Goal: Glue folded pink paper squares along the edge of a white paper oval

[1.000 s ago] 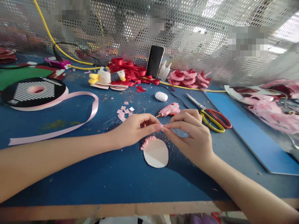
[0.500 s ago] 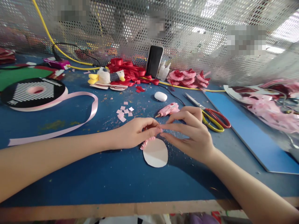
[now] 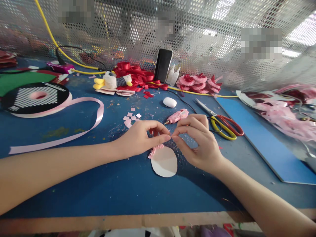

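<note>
My left hand (image 3: 142,136) and my right hand (image 3: 201,141) meet fingertip to fingertip above the table, both closed in a pinch. Between the tips shows a tiny pink bit, which looks like a small piece of ribbon (image 3: 171,134); the fingers hide most of it. Just below them a round white card disc (image 3: 165,163) lies flat, with folded pink ribbon pieces (image 3: 155,150) along its upper left edge. Cut pink ribbon squares (image 3: 129,119) are scattered beyond my left hand. A pink glue gun (image 3: 178,116) rests behind my right fingers.
Scissors (image 3: 225,126) with red and yellow handles lie right of the glue gun, by a blue board (image 3: 261,141). A ribbon spool (image 3: 37,98) sits at left. Behind are a white case (image 3: 170,102), a plush toy (image 3: 112,80), red ribbon (image 3: 133,74) and a phone (image 3: 163,65).
My right fingers have curled in and drawn slightly downward, their tips now pinched against the left fingertips. My left hand has shifted only a little. The disc stays in place.
</note>
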